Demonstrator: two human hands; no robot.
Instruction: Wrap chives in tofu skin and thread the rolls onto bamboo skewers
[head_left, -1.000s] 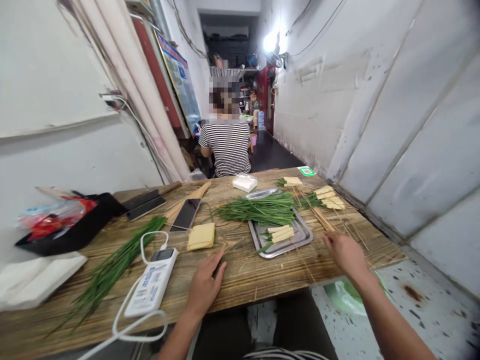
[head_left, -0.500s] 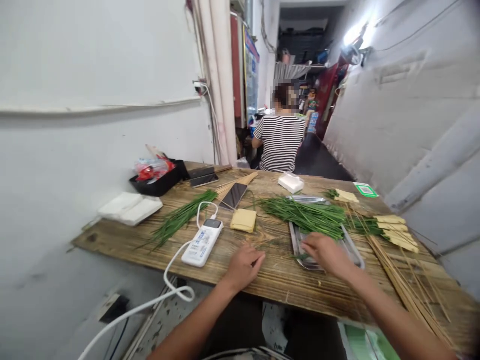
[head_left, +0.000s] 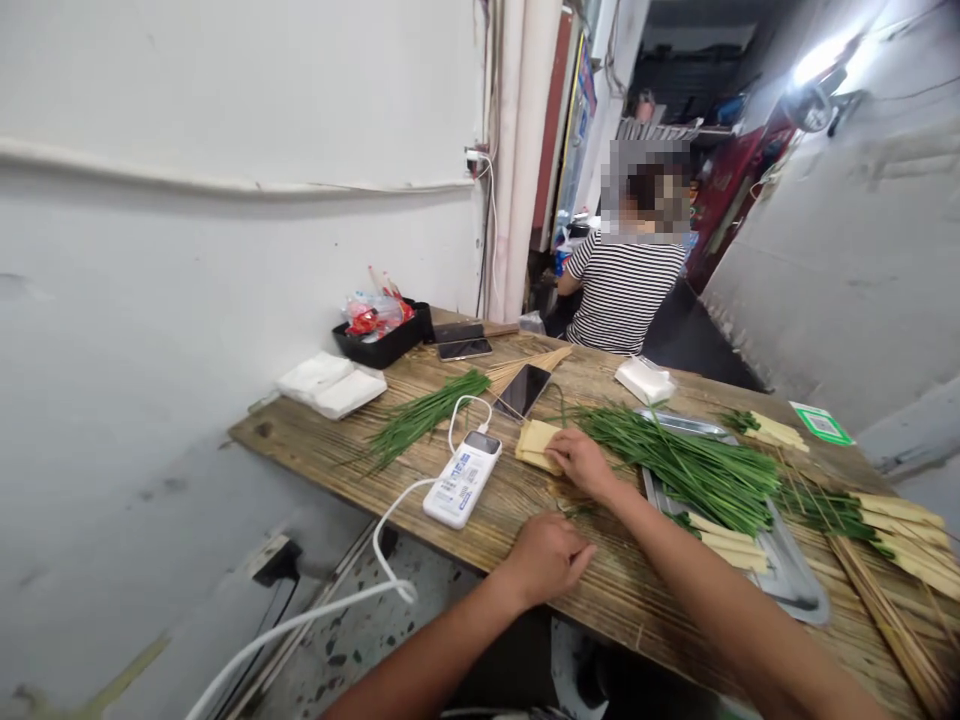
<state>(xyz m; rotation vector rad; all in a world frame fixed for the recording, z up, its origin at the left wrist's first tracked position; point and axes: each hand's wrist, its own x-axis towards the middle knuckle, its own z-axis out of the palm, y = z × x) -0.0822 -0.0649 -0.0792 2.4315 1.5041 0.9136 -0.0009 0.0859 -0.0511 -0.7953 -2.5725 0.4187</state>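
My right hand (head_left: pixel 581 462) reaches across to a small stack of pale yellow tofu sheets (head_left: pixel 534 440), its fingertips pinched on the right edge. Closer to me, my left hand (head_left: pixel 546 558) rests on the wood with fingers curled; its palm side is hidden. Long green chives (head_left: pixel 675 460) lie in a heap over the metal tray (head_left: pixel 814 600). Near the tray's front are several rolled tofu sheets with chives inside (head_left: pixel 731 548). More such rolls (head_left: pixel 904 525) lie right of the tray, beside thin wooden skewers (head_left: pixel 877 600).
A white power bank (head_left: pixel 463 480) with a cable lies left of my hands. Behind it are a chive bunch (head_left: pixel 427 415), a phone (head_left: pixel 523 390) and a black box (head_left: pixel 382 345). White tissues (head_left: pixel 330 385) lie far left. A person in a striped shirt (head_left: pixel 622 290) sits beyond the table.
My right hand has moved from the tray leftward to the tofu sheets. Rolls at the tray's front now show. My left hand stays curled on the table. The view has swung left.
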